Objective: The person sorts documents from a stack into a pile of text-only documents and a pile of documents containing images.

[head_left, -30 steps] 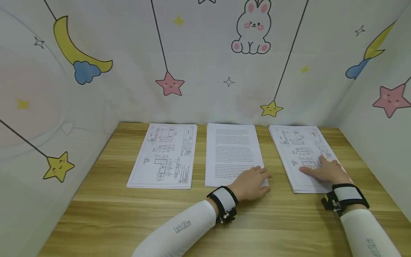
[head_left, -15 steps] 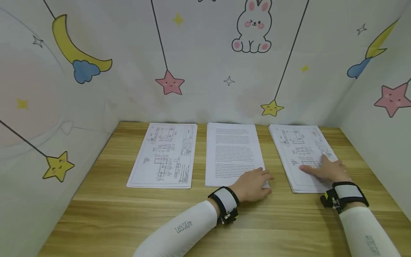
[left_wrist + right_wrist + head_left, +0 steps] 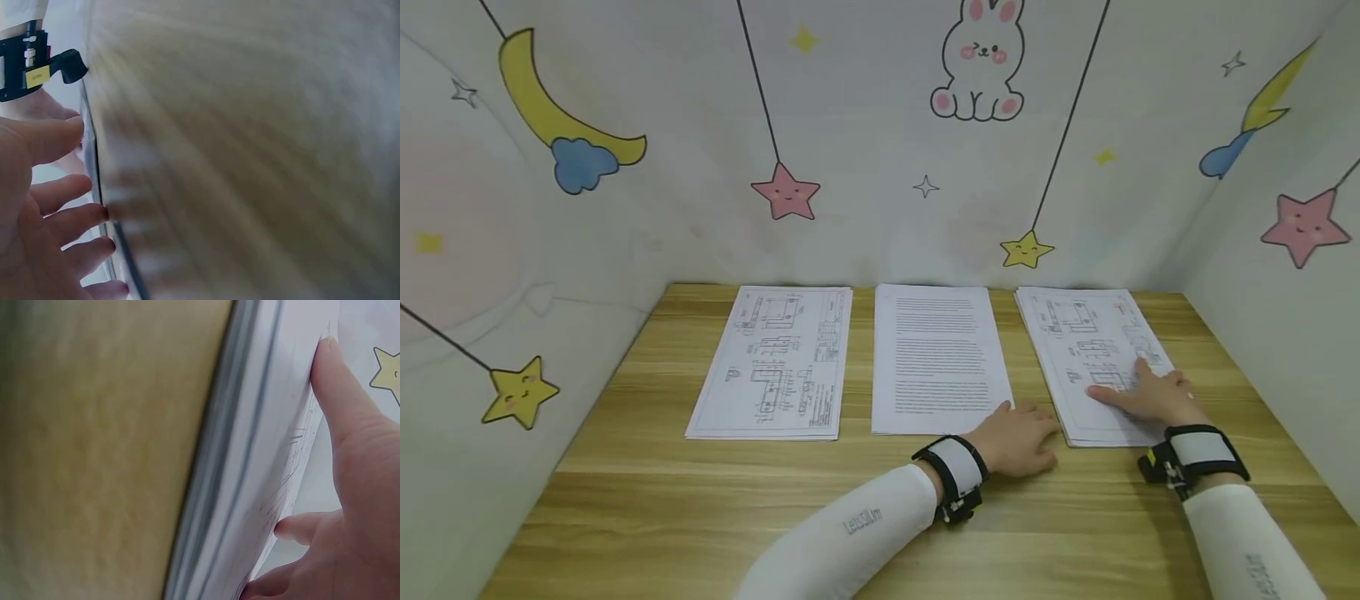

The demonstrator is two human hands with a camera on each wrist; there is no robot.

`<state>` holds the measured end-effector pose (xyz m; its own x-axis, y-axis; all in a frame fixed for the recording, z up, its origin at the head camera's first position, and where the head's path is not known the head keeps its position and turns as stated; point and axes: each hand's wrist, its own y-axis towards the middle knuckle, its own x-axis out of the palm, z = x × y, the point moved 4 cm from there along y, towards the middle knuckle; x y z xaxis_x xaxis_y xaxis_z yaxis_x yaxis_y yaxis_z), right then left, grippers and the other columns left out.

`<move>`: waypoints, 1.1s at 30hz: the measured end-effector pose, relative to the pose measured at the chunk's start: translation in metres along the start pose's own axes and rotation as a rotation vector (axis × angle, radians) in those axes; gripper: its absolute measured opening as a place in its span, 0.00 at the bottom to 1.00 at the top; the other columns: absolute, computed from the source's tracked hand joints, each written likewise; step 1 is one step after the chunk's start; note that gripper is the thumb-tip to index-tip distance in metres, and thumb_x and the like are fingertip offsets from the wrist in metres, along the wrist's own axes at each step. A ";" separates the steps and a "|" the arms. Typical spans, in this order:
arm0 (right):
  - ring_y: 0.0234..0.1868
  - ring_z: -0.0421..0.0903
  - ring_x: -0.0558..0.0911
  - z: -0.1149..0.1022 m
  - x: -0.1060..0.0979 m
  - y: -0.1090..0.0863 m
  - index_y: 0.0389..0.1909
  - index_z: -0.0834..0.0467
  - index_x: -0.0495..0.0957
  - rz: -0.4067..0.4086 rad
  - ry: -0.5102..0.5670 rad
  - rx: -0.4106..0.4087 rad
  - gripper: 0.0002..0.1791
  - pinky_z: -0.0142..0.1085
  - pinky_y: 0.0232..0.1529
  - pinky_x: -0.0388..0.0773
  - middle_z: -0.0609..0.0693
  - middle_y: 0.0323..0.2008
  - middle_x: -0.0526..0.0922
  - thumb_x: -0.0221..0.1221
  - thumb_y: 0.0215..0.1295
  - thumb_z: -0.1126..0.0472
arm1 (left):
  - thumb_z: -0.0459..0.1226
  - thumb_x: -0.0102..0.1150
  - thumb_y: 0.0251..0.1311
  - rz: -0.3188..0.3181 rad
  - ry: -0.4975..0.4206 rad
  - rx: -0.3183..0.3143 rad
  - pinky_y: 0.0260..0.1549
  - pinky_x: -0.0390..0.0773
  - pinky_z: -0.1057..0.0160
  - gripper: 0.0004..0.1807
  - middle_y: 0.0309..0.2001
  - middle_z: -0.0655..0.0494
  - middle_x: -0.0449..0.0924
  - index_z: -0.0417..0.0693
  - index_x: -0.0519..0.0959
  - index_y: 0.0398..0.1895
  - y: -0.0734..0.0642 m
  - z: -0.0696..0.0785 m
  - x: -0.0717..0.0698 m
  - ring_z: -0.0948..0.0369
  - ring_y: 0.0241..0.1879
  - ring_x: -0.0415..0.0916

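Three stacks of white paper lie side by side on the wooden table. My right hand (image 3: 1157, 402) rests on the right stack of technical drawings (image 3: 1075, 412), its thumb and fingers spread. In the right wrist view, the fingertips of the right hand (image 3: 369, 462) touch the top sheet, and the layered edges of the stack show. My left hand (image 3: 1017, 439) is at the near right corner of the middle stack of text sheets (image 3: 936, 358), reaching toward the right stack. Its fingers (image 3: 75, 222) are extended and spread, holding nothing.
The left stack of drawings (image 3: 767, 358) lies apart from both hands. Behind the table (image 3: 700, 500) rises a white backdrop (image 3: 857, 242) printed with stars, a moon and a rabbit; it also runs along both sides. Each wrist carries a strapped camera, such as the right wrist camera (image 3: 1161, 462).
My left hand has slid right, off the middle stack's corner toward the right stack. The right hand keeps its place on the right stack. The head view has shifted slightly.
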<state>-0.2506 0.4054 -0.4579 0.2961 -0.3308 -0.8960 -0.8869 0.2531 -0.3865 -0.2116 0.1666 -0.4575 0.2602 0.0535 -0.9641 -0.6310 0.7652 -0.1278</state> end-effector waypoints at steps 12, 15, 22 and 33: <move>0.64 0.91 0.43 0.003 0.002 -0.001 0.73 0.76 0.33 0.014 -0.017 -0.020 0.74 0.79 0.57 0.58 0.95 0.61 0.34 0.50 0.53 0.18 | 0.55 0.51 0.69 -0.022 -0.075 -0.036 0.75 0.57 0.55 0.35 0.72 0.67 0.66 0.65 0.55 0.77 0.007 0.003 -0.001 0.65 0.76 0.57; 0.65 0.91 0.41 0.002 0.002 -0.001 0.73 0.75 0.32 0.008 -0.019 -0.020 0.74 0.80 0.56 0.57 0.95 0.61 0.32 0.50 0.53 0.18 | 0.56 0.51 0.69 -0.031 -0.077 -0.032 0.76 0.56 0.55 0.36 0.73 0.67 0.65 0.66 0.54 0.78 0.009 0.003 -0.001 0.65 0.76 0.55; 0.65 0.92 0.39 -0.001 0.000 -0.002 0.73 0.77 0.31 -0.001 -0.012 -0.054 0.73 0.81 0.57 0.55 0.95 0.62 0.33 0.49 0.56 0.19 | 0.57 0.51 0.68 -0.040 -0.068 -0.020 0.76 0.54 0.56 0.34 0.74 0.70 0.62 0.68 0.58 0.76 0.011 0.004 -0.001 0.63 0.77 0.53; 0.66 0.90 0.42 -0.003 0.004 -0.003 0.73 0.77 0.36 0.008 -0.008 -0.072 0.72 0.80 0.58 0.55 0.92 0.65 0.38 0.46 0.56 0.18 | 0.53 0.51 0.69 -0.006 -0.066 0.027 0.73 0.59 0.64 0.31 0.73 0.64 0.65 0.62 0.64 0.74 0.012 0.008 -0.004 0.63 0.75 0.59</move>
<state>-0.2477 0.4000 -0.4598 0.2914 -0.3217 -0.9009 -0.9122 0.1899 -0.3629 -0.2147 0.1806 -0.4535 0.3122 0.0902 -0.9457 -0.6094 0.7827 -0.1265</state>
